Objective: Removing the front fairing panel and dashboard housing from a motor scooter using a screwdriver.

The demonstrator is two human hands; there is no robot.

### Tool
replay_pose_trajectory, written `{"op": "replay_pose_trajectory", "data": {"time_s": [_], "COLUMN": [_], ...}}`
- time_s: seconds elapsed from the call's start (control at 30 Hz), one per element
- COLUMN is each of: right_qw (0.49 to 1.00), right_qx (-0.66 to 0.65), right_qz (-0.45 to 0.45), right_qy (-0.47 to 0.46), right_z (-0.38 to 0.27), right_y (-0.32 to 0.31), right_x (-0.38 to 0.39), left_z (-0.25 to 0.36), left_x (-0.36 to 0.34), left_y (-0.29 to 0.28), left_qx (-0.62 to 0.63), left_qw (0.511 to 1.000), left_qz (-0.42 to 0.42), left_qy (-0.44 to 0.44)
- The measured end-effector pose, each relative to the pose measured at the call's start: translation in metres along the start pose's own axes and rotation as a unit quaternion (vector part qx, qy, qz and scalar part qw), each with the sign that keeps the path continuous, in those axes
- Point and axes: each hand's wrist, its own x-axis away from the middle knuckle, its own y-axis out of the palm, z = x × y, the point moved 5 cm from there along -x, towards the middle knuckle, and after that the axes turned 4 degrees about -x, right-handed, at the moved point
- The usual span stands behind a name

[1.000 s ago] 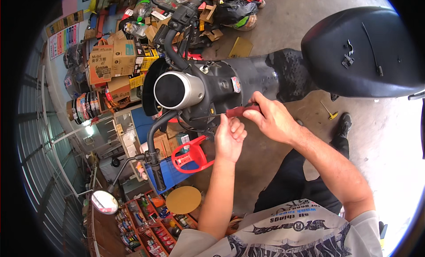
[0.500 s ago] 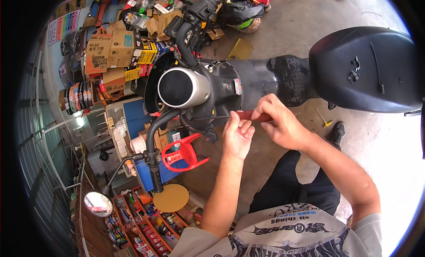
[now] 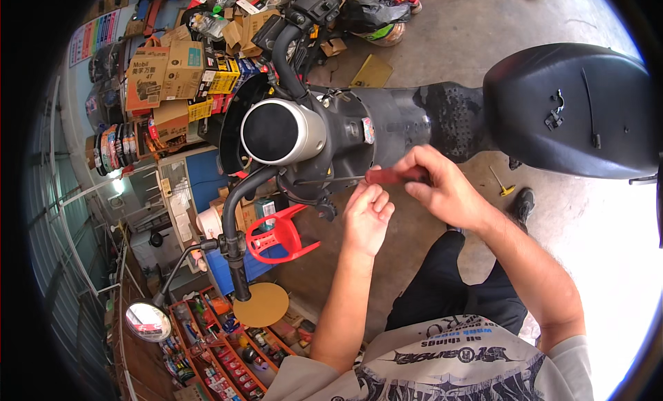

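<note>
My right hand (image 3: 447, 190) is closed around the red handle of a screwdriver (image 3: 388, 175). The long thin shaft points left, toward the black front panel of a scooter (image 3: 397, 118), below its round silver-rimmed headset (image 3: 314, 135). Where the tip meets the panel is too small to make out. Curled fingers of my left hand (image 3: 366, 218) pinch the shaft just ahead of the handle. On the black seat (image 3: 525, 76) lie a small metal fitting (image 3: 554, 114) and a short black cable (image 3: 589, 100).
A red plastic stool (image 3: 280, 235) stands beyond the left handlebar (image 3: 235, 228), whose mirror (image 3: 148, 321) sticks out. Cardboard boxes (image 3: 183, 69) are piled at the far left. Shelves of small goods (image 3: 231, 356) stand lower left. A yellow-handled tool (image 3: 506, 190) lies on the floor near my shoe.
My right fingers have shifted on the screwdriver, showing more of its red handle. My left thumb, upright before, is now lower and the fingers more curled. The whole view has shifted slightly.
</note>
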Motion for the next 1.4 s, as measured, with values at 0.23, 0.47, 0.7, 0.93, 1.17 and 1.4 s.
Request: {"op": "replay_pose_trajectory", "data": {"time_s": [0.23,0.47,0.7,0.93,1.17,1.4], "right_qw": [1.000,0.997,0.971,0.996,0.980,0.987], "right_qx": [-0.011,-0.074,0.110,-0.067,-0.127,-0.144], "right_qz": [-0.014,0.005,0.006,-0.038,0.011,-0.005], "right_qy": [-0.019,0.006,-0.213,0.038,0.151,0.074], "right_z": [-0.007,-0.001,0.005,-0.001,-0.010,-0.011], "right_y": [0.004,0.008,0.002,0.004,0.000,0.002], "right_x": [0.008,0.013,0.012,0.010,0.012,0.009], "left_z": [-0.001,-0.004,-0.006,0.005,0.008,0.005], "left_x": [0.000,-0.011,-0.008,-0.007,-0.009,-0.014], "left_y": [0.003,-0.004,0.005,0.004,0.003,-0.001], "left_qx": [0.040,-0.029,-0.014,-0.022,-0.033,-0.028], "left_qw": [0.998,0.999,0.999,0.999,0.998,0.998], "left_qz": [-0.036,-0.022,0.005,-0.046,-0.060,-0.051], "left_qy": [-0.027,0.006,-0.032,0.006,0.011,-0.002]}}
